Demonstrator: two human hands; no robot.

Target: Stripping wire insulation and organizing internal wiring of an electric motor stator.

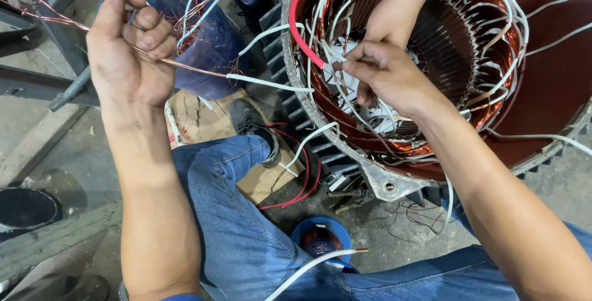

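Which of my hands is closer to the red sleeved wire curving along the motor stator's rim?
Right. The right hand pinches wires inside the stator, beside the lower end of the red sleeved wire. The left hand is off to the left, outside the housing, gripping a bare copper wire.

White leads (394, 5) and another person's hand (394, 11) crowd the stator bore (456, 48); I see open floor (61, 153) at left.
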